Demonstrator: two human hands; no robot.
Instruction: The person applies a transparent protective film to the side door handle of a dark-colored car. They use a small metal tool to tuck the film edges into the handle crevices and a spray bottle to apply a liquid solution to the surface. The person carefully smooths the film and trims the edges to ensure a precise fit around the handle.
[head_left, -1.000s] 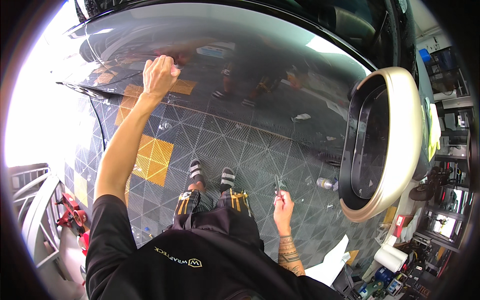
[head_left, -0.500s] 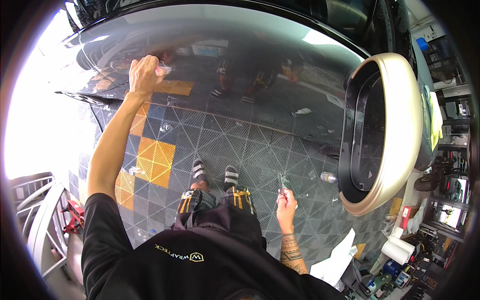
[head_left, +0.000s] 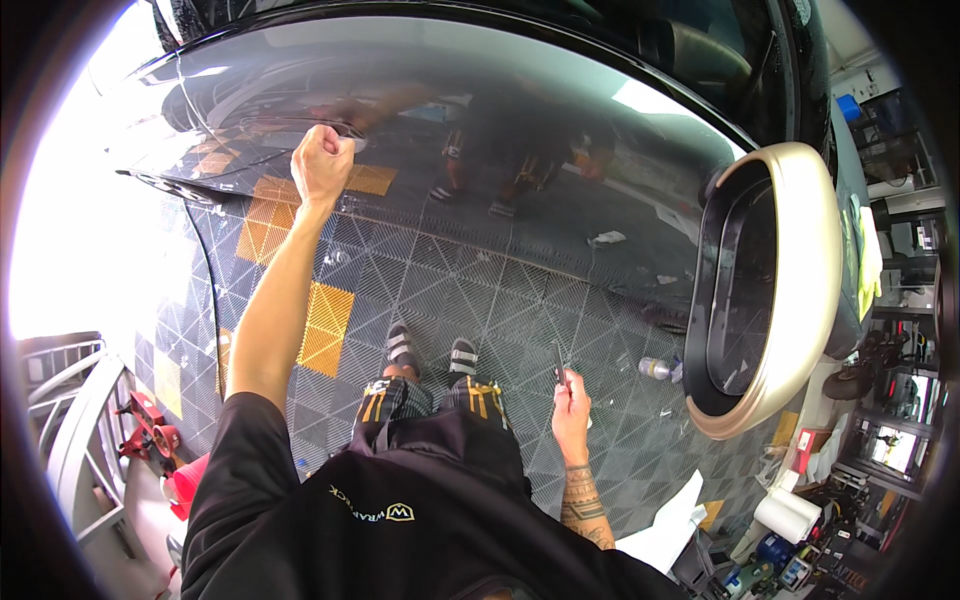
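Observation:
My left hand (head_left: 323, 165) is closed, reaching up to the glossy dark grey car door (head_left: 560, 150) beside the door handle. A pale, see-through bit shows at its fingertips; whether it is film or part of the handle recess is unclear. Low on the right, my right hand (head_left: 572, 405) is closed around a slim knife (head_left: 559, 362), its thin tip pointing away from me. The knife is apart from the car. At the right stands the side mirror (head_left: 805, 290), with a pale gold shell and black inner frame.
Grey and orange floor tiles (head_left: 470, 290) lie under my feet. A clear bottle (head_left: 655, 368) lies below the mirror. White sheets (head_left: 665, 525) and a paper roll (head_left: 792, 513) are at lower right. Metal railing (head_left: 75, 420) and red equipment (head_left: 150, 425) stand at left; a dark cable (head_left: 208, 280) crosses the floor.
My left hand has moved right and slightly down along the door, still closed. The right hand stays nearly in place with the knife. The view has shifted a little.

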